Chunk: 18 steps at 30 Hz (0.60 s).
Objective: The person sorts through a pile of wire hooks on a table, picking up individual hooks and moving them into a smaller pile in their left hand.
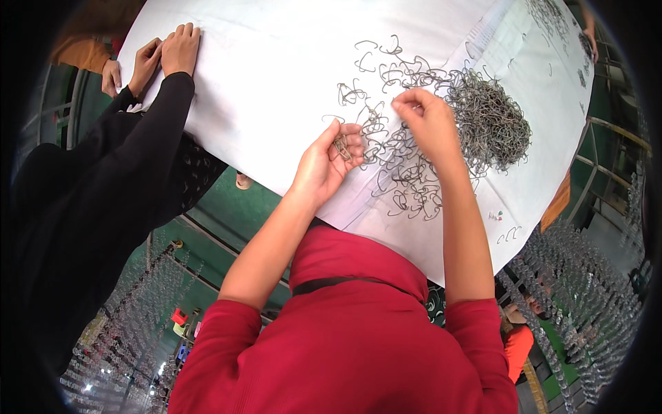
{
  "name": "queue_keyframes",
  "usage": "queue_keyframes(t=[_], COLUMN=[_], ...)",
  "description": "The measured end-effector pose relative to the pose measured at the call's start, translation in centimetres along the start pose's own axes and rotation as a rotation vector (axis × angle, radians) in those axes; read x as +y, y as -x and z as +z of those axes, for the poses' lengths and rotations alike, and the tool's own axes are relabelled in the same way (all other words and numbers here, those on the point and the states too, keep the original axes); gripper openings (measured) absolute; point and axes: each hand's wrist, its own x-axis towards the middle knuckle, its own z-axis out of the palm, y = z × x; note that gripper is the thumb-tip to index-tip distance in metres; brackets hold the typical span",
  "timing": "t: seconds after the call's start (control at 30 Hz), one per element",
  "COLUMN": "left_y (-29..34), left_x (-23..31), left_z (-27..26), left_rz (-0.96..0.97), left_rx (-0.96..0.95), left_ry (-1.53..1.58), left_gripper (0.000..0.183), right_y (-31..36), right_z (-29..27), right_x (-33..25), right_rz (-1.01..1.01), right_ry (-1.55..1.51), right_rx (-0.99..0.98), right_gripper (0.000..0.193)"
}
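Observation:
My left hand (329,160) is turned palm up and cupped around several small bent wire hooks (342,146). Beside its thumb tip a thin curved wire shows; whether the thumb grips it I cannot tell. My right hand (429,125) is over the scattered hooks, thumb and fingertips pinched together. Anything between those fingertips is too small to make out. A dense heap of dark metal wire hooks (491,123) lies just right of my right hand. Loose C-shaped hooks (414,188) spread across the white table covering between my hands and nearer to me.
White sheeting (269,76) covers the table. At the left, a person in black sleeves rests both hands (172,54) on it; another hand (110,77) is beyond. More hooks (548,17) lie at the far right. Strands of clear pieces (579,290) hang beyond the table's right edge.

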Motion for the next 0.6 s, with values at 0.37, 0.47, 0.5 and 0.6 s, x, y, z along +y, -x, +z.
queue_keyframes(t=[0.37,0.47,0.5,0.6], left_y=[1.6,1.7,1.8,1.5], left_x=[2.8,3.3,3.5,3.7], left_z=[-5.1,-5.8,-6.0,-7.3], left_rz=[0.05,0.071,0.073,0.059], left_rx=[0.015,0.027,0.037,-0.1], left_ry=[0.168,0.191,0.2,0.278], left_gripper=[0.025,0.03,0.03,0.033], right_y=[-1.6,-2.3,-2.6,-2.9], right_z=[2.8,3.2,3.1,2.7], right_x=[-1.0,-1.4,-1.7,-1.8], right_rz=[-0.281,-0.244,-0.23,-0.218], right_ry=[0.309,0.373,0.369,0.319], right_rx=[-0.162,-0.085,-0.042,-0.045], right_gripper=[0.025,0.03,0.03,0.029])
